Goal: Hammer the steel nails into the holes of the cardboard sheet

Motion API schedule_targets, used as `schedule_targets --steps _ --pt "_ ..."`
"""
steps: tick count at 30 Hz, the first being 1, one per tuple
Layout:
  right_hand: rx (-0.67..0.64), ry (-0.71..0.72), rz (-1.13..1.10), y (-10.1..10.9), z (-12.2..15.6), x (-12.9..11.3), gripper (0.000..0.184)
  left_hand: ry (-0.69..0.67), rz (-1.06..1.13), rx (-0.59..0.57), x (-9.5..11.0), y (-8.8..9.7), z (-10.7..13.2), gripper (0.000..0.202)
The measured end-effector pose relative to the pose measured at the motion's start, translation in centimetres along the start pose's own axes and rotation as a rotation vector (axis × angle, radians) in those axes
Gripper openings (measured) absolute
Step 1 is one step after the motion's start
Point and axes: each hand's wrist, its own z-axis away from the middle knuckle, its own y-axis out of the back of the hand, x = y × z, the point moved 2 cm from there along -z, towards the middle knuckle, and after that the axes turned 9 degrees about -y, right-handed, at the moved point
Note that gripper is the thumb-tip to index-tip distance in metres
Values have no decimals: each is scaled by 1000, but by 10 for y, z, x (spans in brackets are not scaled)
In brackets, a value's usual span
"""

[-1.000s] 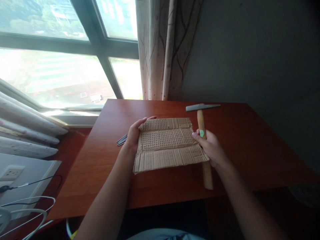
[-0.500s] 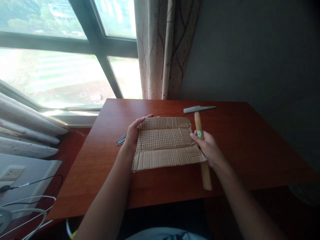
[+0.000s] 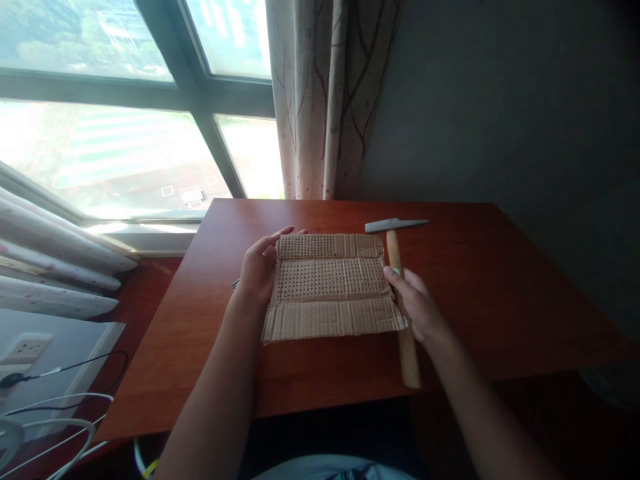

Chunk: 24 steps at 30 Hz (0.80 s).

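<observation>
A sheet of brown corrugated cardboard [image 3: 330,279], creased across and punched with rows of small holes, is between my hands just above or on the table; I cannot tell which. My left hand [image 3: 259,270] is at its left edge, fingers stretched and apart, some fingertips behind the top corner. My right hand [image 3: 419,303] is wrapped round the wooden handle of a hammer [image 3: 409,353], beside the sheet's right edge. The hammer's grey metal head points away from me. Thin metal rods [image 3: 235,285], perhaps nails, are mostly hidden behind my left wrist.
The reddish-brown table [image 3: 475,287] extends to both sides, its front edge close to my body. A window [image 3: 125,153] and curtains [image 3: 320,100] stand behind and to the left. Cables [image 3: 65,427] and a wall socket [image 3: 27,348] are at lower left.
My left hand has shifted slightly left and its thumb has come away from the cardboard. The hammer has slid a little toward me, and my left wrist now covers more of the rods.
</observation>
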Motion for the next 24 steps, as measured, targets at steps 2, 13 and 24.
schedule_targets --steps 2,13,24 --pt "7 -24 -33 1 1 1 38 -167 -108 65 8 5 -1 42" --pt "89 -14 55 19 -3 0 43 -834 -1497 -426 19 -48 53 22" --pt "77 -2 100 21 -2 -1 39 -795 -1645 -542 -16 -41 53 36"
